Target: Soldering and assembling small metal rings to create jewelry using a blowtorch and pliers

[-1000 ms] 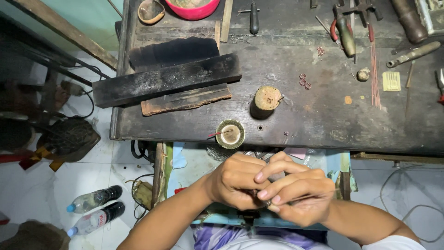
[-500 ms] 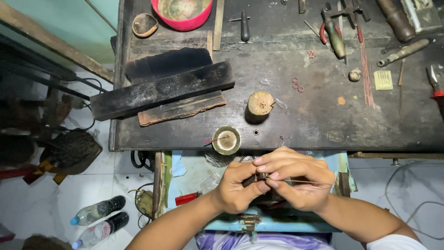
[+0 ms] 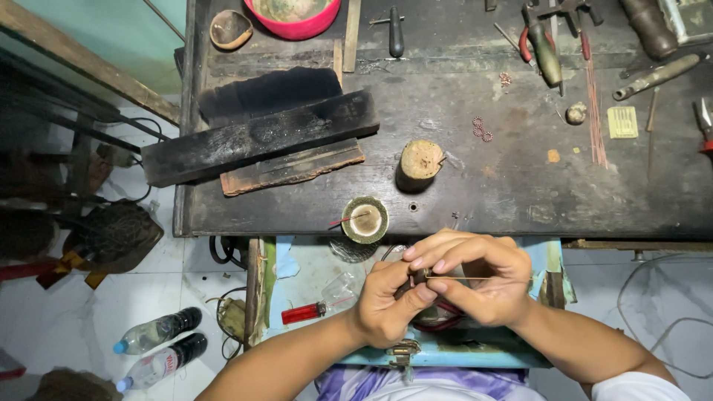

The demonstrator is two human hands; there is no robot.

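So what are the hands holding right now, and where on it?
A thin straight metal rod, pinched near its left end by the right hand fingertips. The left hand closes on a small dark piece beside it; what that is cannot be told.

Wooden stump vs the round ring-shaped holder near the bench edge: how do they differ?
The wooden stump is a solid, taller cylinder with a pale cut top; the round holder is low and flat, with a greenish rim around a pale centre. The stump carries nothing visible on top; the holder has a thin red-tipped wire lying across it. The holder sits nearer the hands. Both stand upright on the dark workbench.
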